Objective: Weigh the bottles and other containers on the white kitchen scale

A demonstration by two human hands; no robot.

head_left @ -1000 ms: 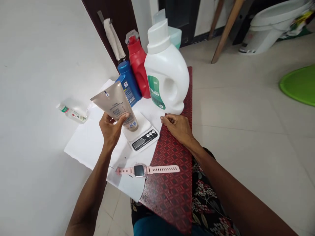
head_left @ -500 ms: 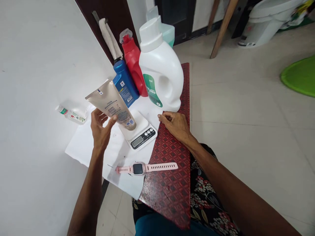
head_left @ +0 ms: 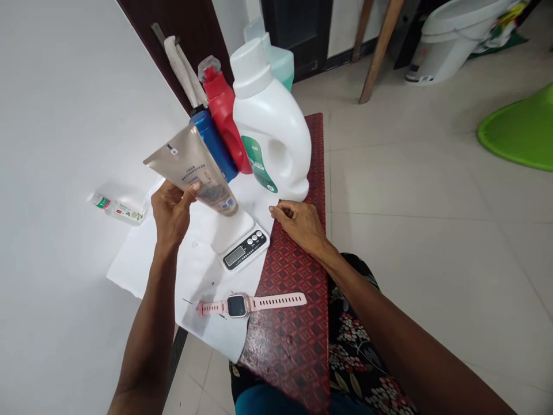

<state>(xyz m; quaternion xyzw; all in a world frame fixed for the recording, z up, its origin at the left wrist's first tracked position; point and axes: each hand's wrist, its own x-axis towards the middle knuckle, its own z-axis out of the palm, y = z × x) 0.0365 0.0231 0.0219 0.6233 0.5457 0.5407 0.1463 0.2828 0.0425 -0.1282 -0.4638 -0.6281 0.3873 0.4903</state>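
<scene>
My left hand [head_left: 170,210] is closed around a beige squeeze tube [head_left: 190,170], held tilted with its cap end down, just above the platform of a small white kitchen scale [head_left: 239,242]. Whether the cap touches the platform I cannot tell. My right hand [head_left: 298,222] rests on the red patterned board [head_left: 298,311] beside the scale, fingers curled loosely with nothing in them. A pink smartwatch [head_left: 246,304] lies flat near the front, half on white paper [head_left: 147,259].
A big white detergent jug [head_left: 270,124], a red bottle [head_left: 222,115] and a blue bottle [head_left: 213,144] stand behind the scale. A small clear bottle [head_left: 114,208] lies by the white wall. On the tiled floor are a green mat [head_left: 521,129] and a white bucket [head_left: 449,43].
My left hand let go of the tube for a moment, then took hold again and lifted it a little off the scale. The right hand stayed put.
</scene>
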